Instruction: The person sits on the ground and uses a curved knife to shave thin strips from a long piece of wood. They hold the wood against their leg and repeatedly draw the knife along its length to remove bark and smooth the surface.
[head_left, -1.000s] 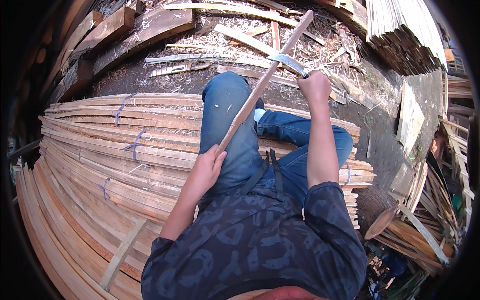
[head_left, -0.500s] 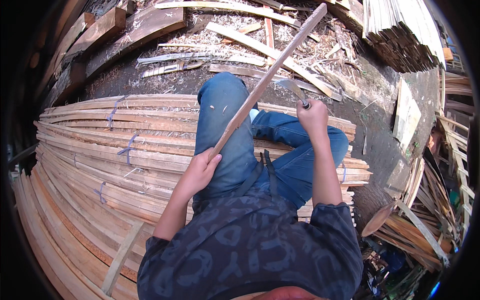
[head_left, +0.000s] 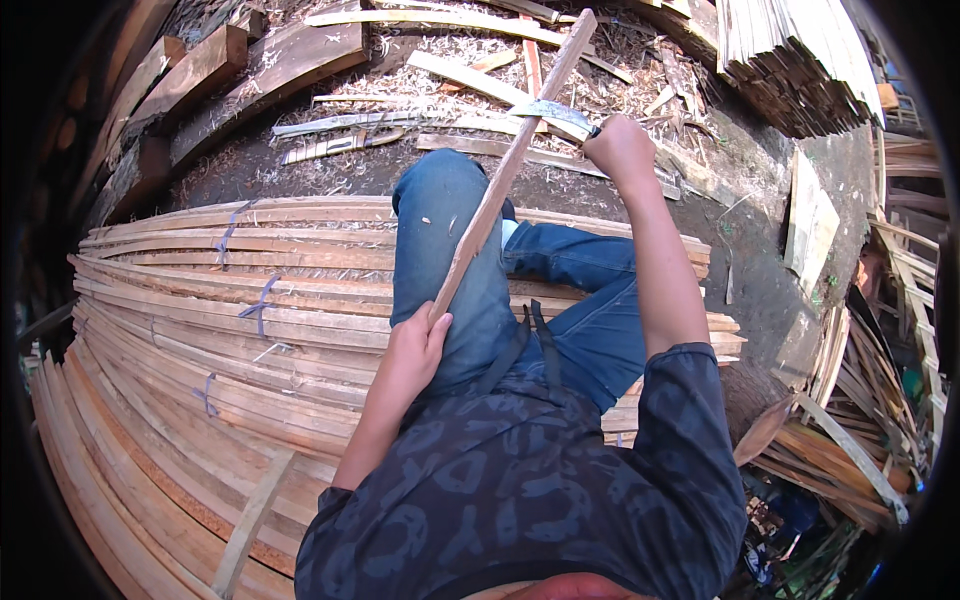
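My left hand (head_left: 412,352) is closed round the near end of a long wooden strip (head_left: 497,193). The strip slants up and away to the right, passing over my left knee. In my right hand (head_left: 620,152) is the handle of a curved knife (head_left: 556,114), shaped like a sickle. Its pale blade lies across the far part of the strip and appears to touch it. Most of the handle is hidden in my fist.
Bundles of wooden strips (head_left: 330,310) tied with purple cord lie beneath and left of me. Thick beams (head_left: 270,85) rest at the far left. Shavings and loose slats (head_left: 340,148) litter the ground ahead. A stack of thin boards (head_left: 800,75) stands at the far right.
My right hand has moved up and away, bringing the knife from beside the strip to across its far part. The strip's far end has swung slightly left; my left hand has barely shifted.
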